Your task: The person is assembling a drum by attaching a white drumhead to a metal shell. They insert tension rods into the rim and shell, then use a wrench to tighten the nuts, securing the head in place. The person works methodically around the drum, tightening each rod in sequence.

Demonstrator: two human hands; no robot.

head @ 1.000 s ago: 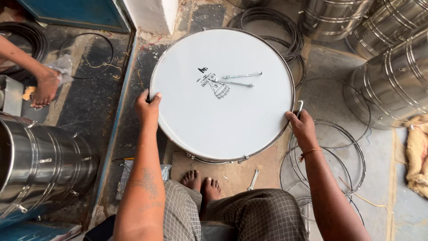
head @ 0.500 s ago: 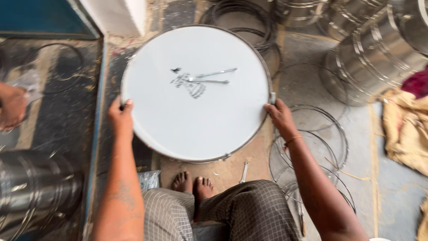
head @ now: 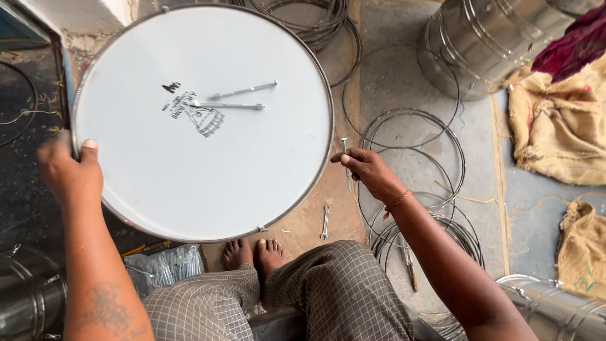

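The left hand [head: 69,173] grips the near-left rim of a large round drum [head: 202,120], thumb laid flat on the white drumhead and fingers curled out of sight behind the metal hoop. The right hand [head: 369,172] sits just beside the drum's right edge, its fingers closed around a slim metal rod [head: 344,151] that stands upright against the rim; a thin bracelet circles that wrist. The drum is tilted up in front of the person, filling the middle and left of the view, its skin white with a small dark printed mark near the centre. Two loose metal rods [head: 237,98] lie on the drumhead beside that mark, roughly parallel and pointing right. Below the drum, the person's bare feet [head: 252,252] rest on the floor between knees in checked cloth. A small spanner [head: 325,222] lies on the floor just right of the feet. Thin wire hoops [head: 413,183] are spread over the floor to the right, under the right forearm. Far right stand shiny steel drum shells [head: 486,41], with burlap sacking [head: 558,123] beside them.
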